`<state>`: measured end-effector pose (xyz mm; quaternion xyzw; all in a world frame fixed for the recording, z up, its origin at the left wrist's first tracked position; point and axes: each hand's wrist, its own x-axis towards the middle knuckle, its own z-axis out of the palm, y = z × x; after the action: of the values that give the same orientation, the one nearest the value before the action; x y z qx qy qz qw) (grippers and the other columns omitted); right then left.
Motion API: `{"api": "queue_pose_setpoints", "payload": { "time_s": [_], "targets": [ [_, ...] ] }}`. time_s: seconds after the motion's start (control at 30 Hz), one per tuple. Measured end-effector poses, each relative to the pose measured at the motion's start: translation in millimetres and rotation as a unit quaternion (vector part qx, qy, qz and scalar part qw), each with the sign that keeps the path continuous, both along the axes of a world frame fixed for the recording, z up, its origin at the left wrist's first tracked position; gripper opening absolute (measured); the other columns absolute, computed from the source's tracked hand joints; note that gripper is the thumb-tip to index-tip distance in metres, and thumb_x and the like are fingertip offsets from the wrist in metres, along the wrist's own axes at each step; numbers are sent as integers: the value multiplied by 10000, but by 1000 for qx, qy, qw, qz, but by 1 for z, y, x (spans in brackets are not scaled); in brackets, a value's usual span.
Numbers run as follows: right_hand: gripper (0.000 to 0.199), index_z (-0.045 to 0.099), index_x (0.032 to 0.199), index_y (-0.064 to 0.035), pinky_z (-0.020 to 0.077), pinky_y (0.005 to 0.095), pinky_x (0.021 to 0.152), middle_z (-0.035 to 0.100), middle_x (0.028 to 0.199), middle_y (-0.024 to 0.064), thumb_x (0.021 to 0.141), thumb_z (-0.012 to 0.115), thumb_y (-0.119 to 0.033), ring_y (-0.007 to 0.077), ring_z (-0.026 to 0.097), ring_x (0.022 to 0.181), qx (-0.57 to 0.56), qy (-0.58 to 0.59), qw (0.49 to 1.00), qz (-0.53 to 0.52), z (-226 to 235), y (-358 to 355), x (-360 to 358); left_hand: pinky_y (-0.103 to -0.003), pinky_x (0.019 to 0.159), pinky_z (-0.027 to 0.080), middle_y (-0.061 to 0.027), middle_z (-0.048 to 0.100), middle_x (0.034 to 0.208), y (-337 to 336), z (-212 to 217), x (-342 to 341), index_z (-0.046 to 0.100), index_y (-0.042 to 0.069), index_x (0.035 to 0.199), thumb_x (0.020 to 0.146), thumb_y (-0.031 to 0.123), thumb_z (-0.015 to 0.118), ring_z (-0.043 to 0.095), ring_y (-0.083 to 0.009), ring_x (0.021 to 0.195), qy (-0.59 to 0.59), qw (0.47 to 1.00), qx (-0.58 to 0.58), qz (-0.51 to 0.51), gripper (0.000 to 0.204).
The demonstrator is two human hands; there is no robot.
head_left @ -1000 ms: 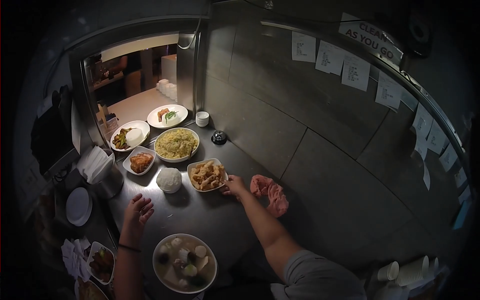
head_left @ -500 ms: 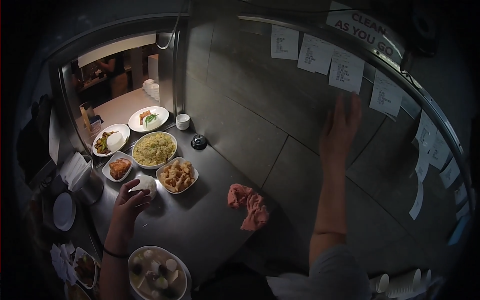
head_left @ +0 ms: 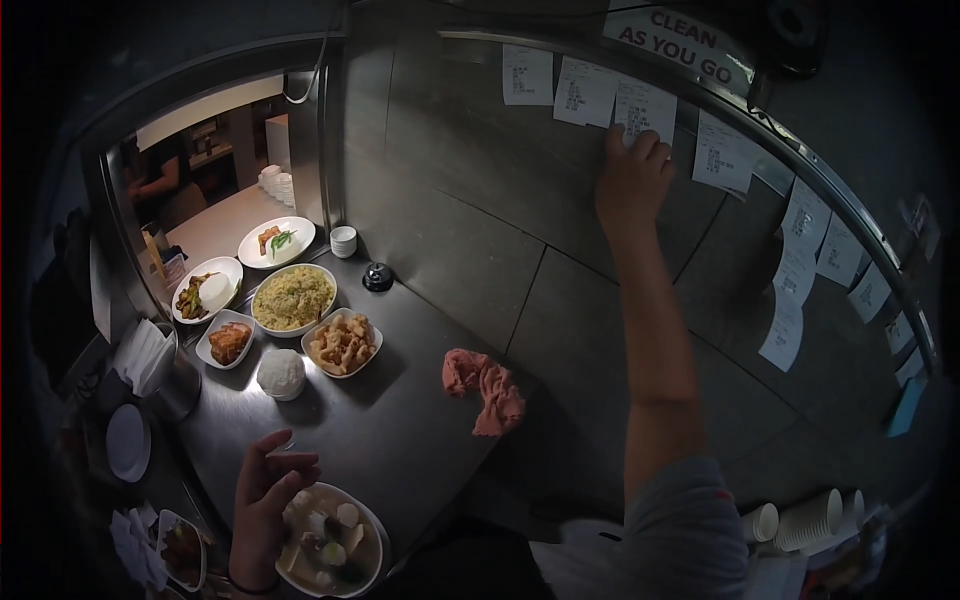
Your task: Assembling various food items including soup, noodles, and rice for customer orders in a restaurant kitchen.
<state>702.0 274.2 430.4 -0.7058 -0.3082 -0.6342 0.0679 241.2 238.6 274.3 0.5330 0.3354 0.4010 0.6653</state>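
Observation:
My right hand [head_left: 632,170] is raised to the wall rail, fingers touching a white paper ticket [head_left: 645,108] hanging among other tickets. My left hand [head_left: 268,486] hovers, fingers loosely curled and holding nothing, just above the rim of a white bowl of pale dumpling-like pieces [head_left: 332,540] at the near counter edge. On the steel counter [head_left: 400,440] stand a small bowl of white rice [head_left: 281,373], a dish of fried pieces [head_left: 342,343], a plate of fried rice [head_left: 293,298] and a small dish of orange food [head_left: 229,341].
A pink cloth [head_left: 486,386] lies crumpled on the counter. A black call bell [head_left: 377,277] and stacked small white cups [head_left: 343,240] sit by the pass window, with two more plates [head_left: 207,290] [head_left: 276,241]. Paper cups [head_left: 805,520] stand lower right.
My right hand moved left along the rail and now touches a ticket. My left hand drew back from the rice bowl to the near bowl.

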Motion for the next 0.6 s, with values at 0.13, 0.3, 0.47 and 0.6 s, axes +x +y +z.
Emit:
{"api": "queue_pose_setpoints", "payload": {
  "time_s": [0.13,0.3,0.47,0.6],
  "targets": [
    [589,415,1206,3,380,418,822,421,1098,236,720,645,-237,365,438,1021,-2,-10,1000,15,-2,0,-8,-276,784,451,-86,586,971,-28,-20,-39,419,56,1210,796,190,602,563,-157,880,-8,997,-1,80,472],
    [643,383,1230,30,332,455,935,367,1217,267,713,663,-231,404,383,1122,-25,14,997,69,-15,-23,-4,-255,767,449,-67,562,972,-48,-44,-61,412,49,1214,841,180,550,552,-128,847,-55,991,-7,125,418],
    [650,368,1220,73,296,457,993,321,1295,257,724,665,-224,410,332,1186,23,41,993,110,-10,-70,-15,-328,877,441,-148,555,1076,-51,-45,-77,387,-34,1230,888,117,500,556,-216,958,-58,988,-5,144,390],
    [647,354,1229,88,310,429,990,328,1294,242,735,654,-202,389,338,1187,27,80,995,55,-12,-96,6,-331,898,431,-142,534,1116,-45,-48,-77,365,-8,1261,894,98,478,537,-223,1002,-54,989,-9,140,398]
  ]
}}
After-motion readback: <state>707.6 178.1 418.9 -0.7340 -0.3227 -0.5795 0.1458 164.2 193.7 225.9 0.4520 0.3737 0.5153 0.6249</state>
